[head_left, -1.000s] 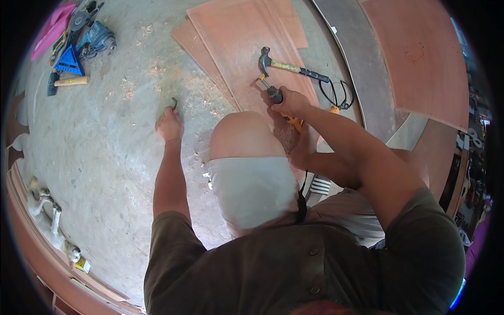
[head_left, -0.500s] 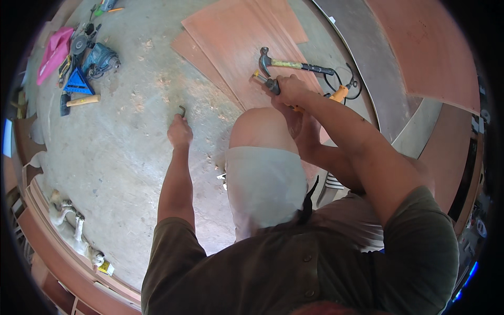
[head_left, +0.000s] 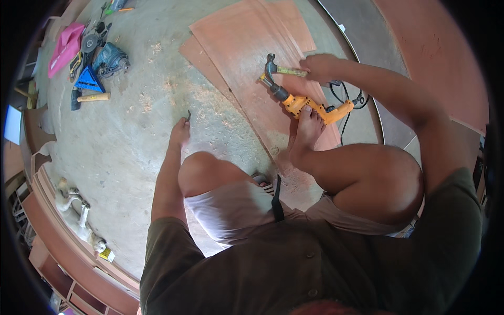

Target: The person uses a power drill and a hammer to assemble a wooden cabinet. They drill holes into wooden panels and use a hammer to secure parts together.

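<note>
My right hand is closed around the handle of a claw hammer, whose head points away to the left. Just below the hammer head lies a yellow power drill, its dark chuck and bit tip angled up to the left. My bare foot rests against the drill's body. Both tools are over a reddish plywood sheet. Out to the left, above the concrete floor, my left hand grips a small bent dark metal rod; most of the rod is hidden in the fingers.
At the far left are a blue power tool, a blue triangular square, a wooden-handled mallet and a pink cloth. A dog lies by the boards at lower left. Wood chips are scattered on the concrete. A black cord curls beside the drill.
My right hand has left the drill and taken hold of the hammer handle. The drill now lies on the plywood with my foot on it. My knees have spread apart.
</note>
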`<state>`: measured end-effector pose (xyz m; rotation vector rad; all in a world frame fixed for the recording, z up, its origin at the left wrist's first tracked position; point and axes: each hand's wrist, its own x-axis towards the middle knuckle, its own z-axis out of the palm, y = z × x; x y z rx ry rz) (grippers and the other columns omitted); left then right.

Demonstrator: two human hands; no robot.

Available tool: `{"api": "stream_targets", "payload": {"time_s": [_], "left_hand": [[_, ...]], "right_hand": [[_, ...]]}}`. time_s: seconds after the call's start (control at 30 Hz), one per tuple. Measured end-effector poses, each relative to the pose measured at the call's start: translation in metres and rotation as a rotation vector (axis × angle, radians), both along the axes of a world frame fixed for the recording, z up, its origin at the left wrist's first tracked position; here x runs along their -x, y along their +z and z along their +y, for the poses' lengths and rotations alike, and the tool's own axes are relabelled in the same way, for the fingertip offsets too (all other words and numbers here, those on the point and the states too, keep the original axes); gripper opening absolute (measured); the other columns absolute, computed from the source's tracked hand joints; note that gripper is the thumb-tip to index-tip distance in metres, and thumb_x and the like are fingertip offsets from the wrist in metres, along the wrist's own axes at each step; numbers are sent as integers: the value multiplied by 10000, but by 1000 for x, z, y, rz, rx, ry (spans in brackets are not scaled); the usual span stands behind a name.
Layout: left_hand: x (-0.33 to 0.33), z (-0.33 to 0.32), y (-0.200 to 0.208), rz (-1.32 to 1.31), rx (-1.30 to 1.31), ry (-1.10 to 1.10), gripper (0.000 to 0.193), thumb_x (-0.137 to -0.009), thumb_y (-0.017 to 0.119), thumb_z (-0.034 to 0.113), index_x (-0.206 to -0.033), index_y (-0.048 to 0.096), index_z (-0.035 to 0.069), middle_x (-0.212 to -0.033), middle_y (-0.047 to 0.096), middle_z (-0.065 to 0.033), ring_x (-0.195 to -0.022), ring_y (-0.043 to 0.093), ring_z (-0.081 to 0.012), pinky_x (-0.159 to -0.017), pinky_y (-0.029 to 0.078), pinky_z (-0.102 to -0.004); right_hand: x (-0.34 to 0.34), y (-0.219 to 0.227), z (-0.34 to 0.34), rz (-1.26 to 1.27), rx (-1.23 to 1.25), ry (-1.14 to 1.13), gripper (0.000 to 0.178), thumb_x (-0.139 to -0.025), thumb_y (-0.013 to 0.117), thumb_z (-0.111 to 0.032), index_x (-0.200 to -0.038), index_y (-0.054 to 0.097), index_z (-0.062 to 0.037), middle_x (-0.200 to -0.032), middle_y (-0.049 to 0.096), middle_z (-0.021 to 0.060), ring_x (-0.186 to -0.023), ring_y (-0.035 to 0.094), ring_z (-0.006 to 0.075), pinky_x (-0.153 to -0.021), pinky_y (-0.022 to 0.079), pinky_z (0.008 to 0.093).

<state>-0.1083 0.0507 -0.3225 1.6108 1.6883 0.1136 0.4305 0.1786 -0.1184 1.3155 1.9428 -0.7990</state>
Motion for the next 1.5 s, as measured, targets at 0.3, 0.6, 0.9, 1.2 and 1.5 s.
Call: {"api": "stream_targets", "payload": {"time_s": [0.3, 0.6, 0.9, 1.2, 1.5], "left_hand": [[-72, 71, 109, -173, 243, -128, 227, -967, 533, 221, -956, 650, 26, -802, 621, -114, -737, 588, -230, -701, 479, -373], [-196, 136, 270, -49, 178, -336, 257, -971, 513, 222, -984, 674, 22, -820, 600, -88, -779, 575, -209, -738, 462, -362], [-237, 131, 169, 28, -56, -573, 236, -875, 598, 174, -937, 733, -10, -977, 701, -170, -897, 684, -346, -818, 544, -414], [-307, 28, 121, -152, 93, -63, 392, -986, 478, 207, -1331, 649, 134, -1240, 673, -230, -1158, 639, -404, -984, 500, -476], [-296, 39, 95, -353, 204, -4, 370, -972, 509, 135, -1292, 689, 82, -1011, 707, -183, -862, 656, -281, -784, 505, -382]], "right_hand": [[-33, -122, -60, 199, -495, -328, 364, -916, 630, -298, -1229, 578, -120, -1233, 605, 212, -1156, 622, 376, -953, 524, 510], [-24, -76, -2, 431, -616, -726, 396, -971, 585, -413, -1186, 588, -81, -1093, 708, 207, -1040, 671, 400, -879, 511, 493], [-11, -11, 3, 564, -548, -836, 390, -980, 568, -398, -1208, 655, -94, -1106, 705, 226, -1062, 665, 389, -907, 502, 467], [-34, 6, -88, 472, -334, -730, 517, -1012, 552, -197, -1512, 461, -289, -1163, 704, 203, -1075, 677, 337, -932, 512, 432], [2, 38, -90, 412, -254, -554, 592, -1005, 551, -157, -1533, 428, -396, -1007, 716, 164, -859, 689, 309, -796, 540, 424]]}}
